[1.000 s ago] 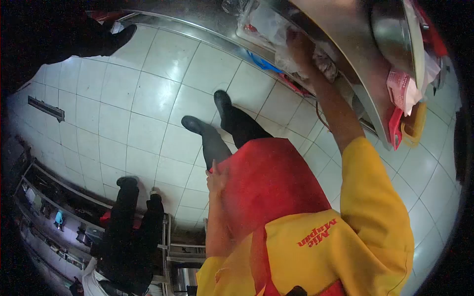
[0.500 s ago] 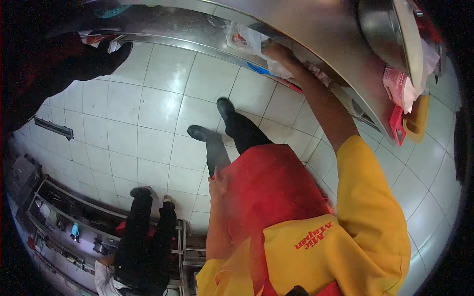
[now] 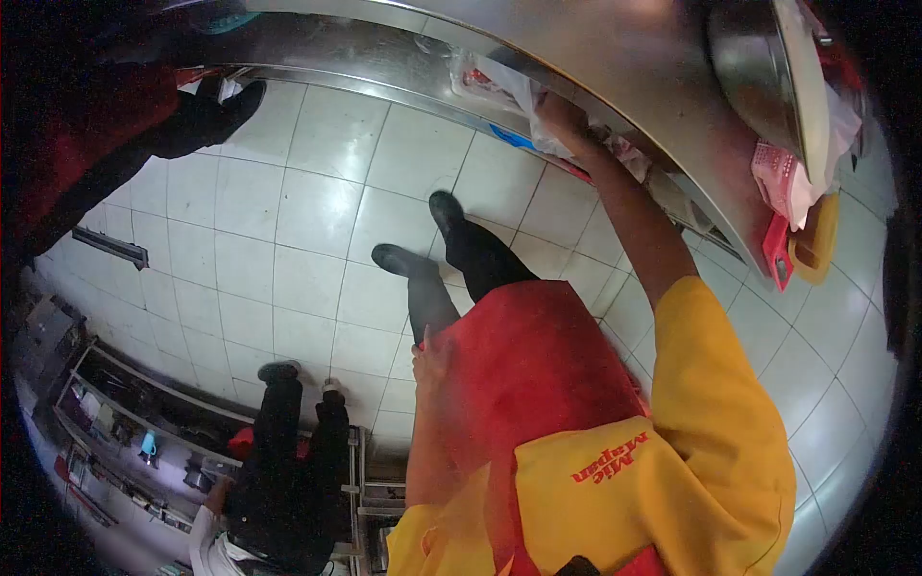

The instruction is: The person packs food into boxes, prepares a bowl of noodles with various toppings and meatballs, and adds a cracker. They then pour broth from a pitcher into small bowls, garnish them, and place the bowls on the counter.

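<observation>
My right hand (image 3: pixel 565 123) reaches under the edge of the steel counter, among bagged items on a lower shelf. A whitish plastic bag (image 3: pixel 519 88) lies against it, and the fingers are hidden. Left of that sits a clear plastic package (image 3: pixel 476 79) with something red inside. My left hand (image 3: pixel 432 361) hangs at the edge of my red apron (image 3: pixel 538 365), by my thigh. Its fingers look loosely apart, with nothing visible in them.
Overhead runs the steel counter (image 3: pixel 615 58) with a large metal bowl (image 3: pixel 744 67), a pink basket (image 3: pixel 776 178) and a red-handled tool (image 3: pixel 776 254). A co-worker (image 3: pixel 279 470) stands by a rack (image 3: pixel 144 413) at lower left; another person's dark-clothed leg (image 3: pixel 182 125) shows at upper left.
The view has shifted slightly. My right hand stays among the bags under the counter, and my left stays by the apron. The co-worker's hand at lower left has moved a little toward the rack.
</observation>
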`<state>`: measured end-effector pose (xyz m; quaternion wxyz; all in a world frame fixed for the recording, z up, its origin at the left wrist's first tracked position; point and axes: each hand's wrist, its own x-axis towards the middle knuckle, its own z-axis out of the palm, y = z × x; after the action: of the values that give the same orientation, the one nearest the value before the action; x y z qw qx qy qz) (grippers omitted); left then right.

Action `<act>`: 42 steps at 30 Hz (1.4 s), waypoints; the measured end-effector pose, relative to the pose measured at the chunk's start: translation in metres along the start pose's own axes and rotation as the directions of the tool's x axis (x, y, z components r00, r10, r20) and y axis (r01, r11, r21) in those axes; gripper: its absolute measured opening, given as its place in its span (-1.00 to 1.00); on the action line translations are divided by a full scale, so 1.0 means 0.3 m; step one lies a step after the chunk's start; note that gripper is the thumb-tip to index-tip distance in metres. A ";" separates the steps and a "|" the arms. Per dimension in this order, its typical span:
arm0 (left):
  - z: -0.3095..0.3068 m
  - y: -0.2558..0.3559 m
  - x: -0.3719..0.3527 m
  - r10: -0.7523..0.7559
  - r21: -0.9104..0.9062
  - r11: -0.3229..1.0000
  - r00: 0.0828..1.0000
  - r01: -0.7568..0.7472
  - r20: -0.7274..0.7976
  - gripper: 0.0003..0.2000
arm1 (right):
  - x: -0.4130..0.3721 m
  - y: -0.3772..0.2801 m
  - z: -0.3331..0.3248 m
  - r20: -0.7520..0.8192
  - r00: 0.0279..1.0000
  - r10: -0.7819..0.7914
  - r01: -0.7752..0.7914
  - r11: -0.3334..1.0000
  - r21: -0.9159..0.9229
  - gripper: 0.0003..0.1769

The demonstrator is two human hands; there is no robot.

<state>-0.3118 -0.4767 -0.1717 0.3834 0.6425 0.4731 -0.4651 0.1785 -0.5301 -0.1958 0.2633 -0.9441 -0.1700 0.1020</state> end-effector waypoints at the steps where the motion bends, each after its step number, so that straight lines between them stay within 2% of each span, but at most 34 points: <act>1: -0.006 0.001 -0.007 0.011 -0.017 1.000 1.000 -0.010 0.016 -0.25 | 0.013 0.046 0.029 -0.001 1.000 -0.001 0.001 1.000 0.006 -0.66; 3: -0.018 0.005 -0.010 0.024 -0.037 0.999 1.000 -0.024 0.016 -0.23 | 0.050 0.103 0.075 -0.100 0.966 -0.239 0.210 0.949 -0.237 -0.67; 6: -0.013 -0.016 -0.022 0.086 -0.083 0.993 0.996 -0.084 0.031 -0.26 | 0.067 0.096 0.066 -0.044 0.990 -0.131 0.121 0.977 -0.177 -0.67; 11: -0.012 -0.026 0.006 0.048 -0.040 0.998 0.999 -0.047 0.021 -0.28 | 0.089 0.054 0.057 -0.023 0.998 -0.062 0.057 0.986 -0.155 -0.67; 15: -0.011 -0.050 0.020 0.109 -0.161 0.980 0.993 -0.115 -0.041 -0.31 | 0.068 0.029 0.034 -0.014 1.000 0.007 -0.009 0.991 -0.130 -0.66; 20: -0.015 -0.075 0.049 0.149 -0.150 0.975 0.982 -0.166 -0.120 -0.36 | 0.035 0.006 -0.023 -0.005 0.994 0.105 -0.105 0.991 -0.087 -0.66; 23: -0.048 -0.103 0.058 0.202 -0.080 0.975 0.976 -0.209 -0.079 -0.36 | 0.007 -0.019 -0.035 0.006 0.990 0.140 -0.139 0.988 -0.071 -0.66; 25: -0.055 -0.120 0.045 0.194 -0.102 0.970 0.959 -0.219 -0.208 -0.37 | -0.019 -0.033 -0.039 0.008 0.990 0.142 -0.141 0.987 -0.074 -0.66; 26: -0.077 -0.118 0.039 0.218 -0.073 0.970 0.961 -0.233 -0.172 -0.37 | -0.038 -0.046 -0.049 0.010 0.990 0.143 -0.142 0.987 -0.071 -0.66; 28: -0.145 -0.107 0.031 0.211 -0.232 0.947 0.975 -0.221 -0.068 -0.39 | -0.088 -0.084 -0.096 0.023 0.986 0.166 -0.164 0.984 -0.073 -0.66; 29: -0.149 -0.136 0.032 0.318 -0.264 0.897 0.933 -0.354 -0.168 -0.42 | -0.111 -0.114 -0.128 0.040 0.983 0.180 -0.176 0.981 -0.081 -0.66; 32: -0.201 -0.136 0.005 0.335 -0.147 0.926 0.936 -0.349 -0.109 -0.42 | -0.201 -0.176 -0.257 0.127 0.961 0.247 -0.238 0.968 -0.085 -0.66; 33: -0.235 -0.111 0.018 0.329 -0.107 0.934 0.937 -0.341 -0.114 -0.42 | -0.223 -0.122 -0.240 0.118 0.960 0.256 -0.247 0.966 -0.082 -0.66; 34: -0.263 -0.090 0.038 0.325 -0.067 0.940 0.938 -0.334 -0.123 -0.43 | -0.247 -0.035 -0.191 0.145 0.956 0.254 -0.287 0.911 0.295 -0.66; 35: -0.347 -0.011 -0.005 0.321 -0.026 0.945 0.938 -0.327 -0.133 -0.43 | -0.258 0.008 -0.160 0.166 0.956 0.240 -0.290 0.721 0.629 -0.66; 36: -0.375 0.006 0.015 0.320 0.014 0.947 0.936 -0.322 -0.145 -0.43 | -0.260 -0.003 -0.188 0.153 0.958 0.244 -0.284 0.719 0.634 -0.66; 37: -0.371 -0.018 0.064 0.329 0.022 0.944 0.933 -0.329 -0.146 -0.43 | -0.272 -0.030 -0.234 0.070 0.996 0.059 -0.080 0.936 0.344 -0.63; 38: -0.352 -0.065 0.140 0.427 0.076 0.904 0.899 -0.421 -0.095 -0.41 | -0.279 -0.048 -0.262 0.060 0.988 -0.141 0.141 0.990 -0.003 -0.61; 39: -0.341 -0.086 0.178 0.516 0.123 0.852 0.856 -0.508 -0.038 -0.40 | -0.275 -0.030 -0.257 0.055 0.989 -0.135 0.136 0.991 -0.004 -0.61; 40: -0.355 -0.048 0.147 0.517 0.128 0.851 0.855 -0.509 -0.035 -0.40 | -0.264 0.016 -0.228 0.086 0.995 -0.049 0.005 0.892 0.453 -0.63; 41: -0.362 -0.008 0.111 0.461 0.121 0.885 0.883 -0.450 -0.088 -0.46 | -0.259 0.059 -0.196 0.154 0.988 0.013 -0.133 0.583 0.802 -0.63; 42: -0.345 -0.015 0.115 0.396 0.107 0.917 0.908 -0.384 -0.136 -0.52 | -0.259 0.152 -0.118 0.163 0.986 0.022 -0.145 0.582 0.800 -0.63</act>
<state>-0.2877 -0.3702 -0.1768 0.4054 0.7728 0.3450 -0.3456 0.1291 -0.6123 -0.1824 0.6465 -0.7186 -0.0780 0.2441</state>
